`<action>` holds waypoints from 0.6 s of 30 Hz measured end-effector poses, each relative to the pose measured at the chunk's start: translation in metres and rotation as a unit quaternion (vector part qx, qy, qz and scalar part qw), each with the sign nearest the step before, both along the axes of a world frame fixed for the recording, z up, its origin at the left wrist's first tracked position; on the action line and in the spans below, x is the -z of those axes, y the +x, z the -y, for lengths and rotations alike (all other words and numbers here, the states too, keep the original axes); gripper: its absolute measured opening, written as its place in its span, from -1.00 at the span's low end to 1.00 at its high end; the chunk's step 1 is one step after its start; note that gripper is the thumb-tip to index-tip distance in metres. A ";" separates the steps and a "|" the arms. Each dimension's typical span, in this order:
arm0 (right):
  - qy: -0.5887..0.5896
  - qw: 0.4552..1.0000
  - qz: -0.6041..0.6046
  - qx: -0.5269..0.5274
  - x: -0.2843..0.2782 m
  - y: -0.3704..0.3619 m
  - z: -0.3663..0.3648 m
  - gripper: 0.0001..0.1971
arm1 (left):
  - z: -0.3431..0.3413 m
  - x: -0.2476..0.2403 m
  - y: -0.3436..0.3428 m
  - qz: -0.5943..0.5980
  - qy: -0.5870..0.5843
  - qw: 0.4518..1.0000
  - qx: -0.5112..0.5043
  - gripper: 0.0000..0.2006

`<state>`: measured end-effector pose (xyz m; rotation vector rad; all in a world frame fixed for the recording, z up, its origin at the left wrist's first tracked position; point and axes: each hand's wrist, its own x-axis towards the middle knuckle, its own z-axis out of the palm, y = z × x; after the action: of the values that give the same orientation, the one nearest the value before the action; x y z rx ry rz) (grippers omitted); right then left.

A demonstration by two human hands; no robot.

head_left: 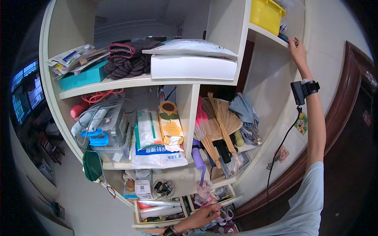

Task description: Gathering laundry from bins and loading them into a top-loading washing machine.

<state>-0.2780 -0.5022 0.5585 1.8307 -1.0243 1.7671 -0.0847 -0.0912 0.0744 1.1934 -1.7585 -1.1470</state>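
Observation:
My right hand (298, 52) is raised to the upper right shelf. Its fingers close on the end of a dark, slim thing (284, 38) at the shelf edge, whose kind I cannot make out. Beside it stands a yellow plastic bin (266, 16). Low in front of the drawers is my left hand (201, 216), its fingers curled together; whatever they may hold is hidden. Nearest to it are an open drawer (159, 224) with clear plastic rolls and a heap of small pink and purple things (223, 217).
Shelves hold dark knitted gloves (128, 63), a white box (193, 67), a clear plastic container (114, 129), packaged bags (149, 129), a fan (222, 118) and a folded umbrella (244, 112). A cable (281, 143) hangs from my right wrist. A brown door frame (334, 129) stands at right.

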 end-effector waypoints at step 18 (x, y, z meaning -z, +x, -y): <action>-0.027 0.691 -0.441 -0.572 0.282 0.037 -0.303 -0.84 | -0.073 0.028 0.048 -0.059 0.118 0.971 -0.199 -0.70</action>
<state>-0.2410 -0.1989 0.2763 3.0232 0.7299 0.8785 -0.0369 -0.0183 0.0463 1.5036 -1.2421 -1.1744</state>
